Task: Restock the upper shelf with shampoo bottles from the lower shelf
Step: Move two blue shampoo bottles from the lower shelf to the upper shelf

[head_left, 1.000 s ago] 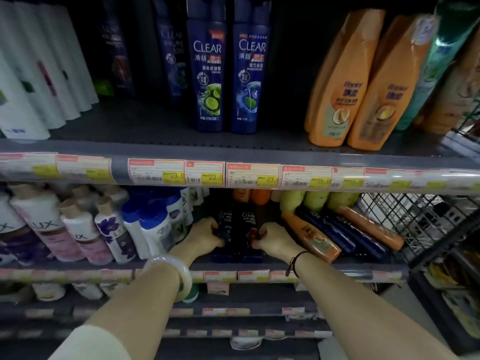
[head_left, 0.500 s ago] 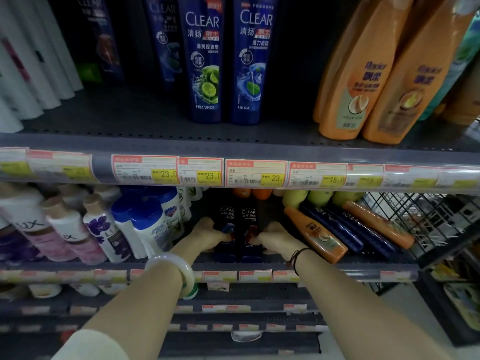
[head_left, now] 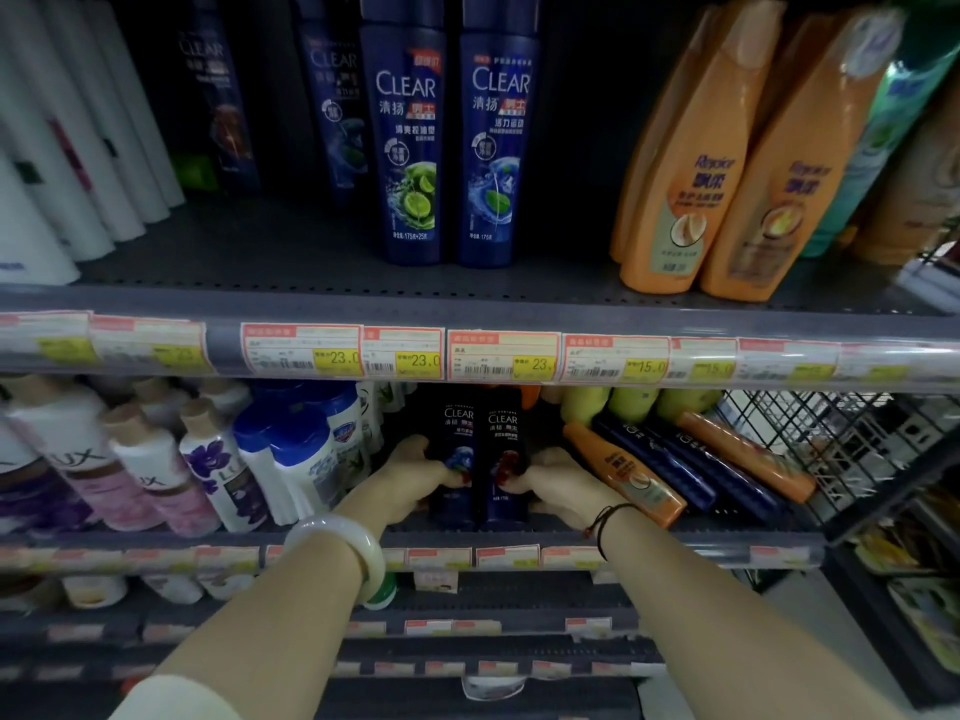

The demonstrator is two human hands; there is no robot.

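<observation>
Left hand grips left dark bottle on lower shelf; right hand grips right dark bottle beside it.

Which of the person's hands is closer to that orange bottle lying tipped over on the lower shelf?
The right hand. It sits just left of the orange bottle, almost touching it. The left hand is farther left, beyond the two dark Clear bottles.

Two dark navy bottles at six o'clock, white lettering, red and blue splashes. At twelve, royal blue bottles showing green limes. Orange bottles at two o'clock. White bottles at ten. Price tags red-edged with yellow patches.
</observation>
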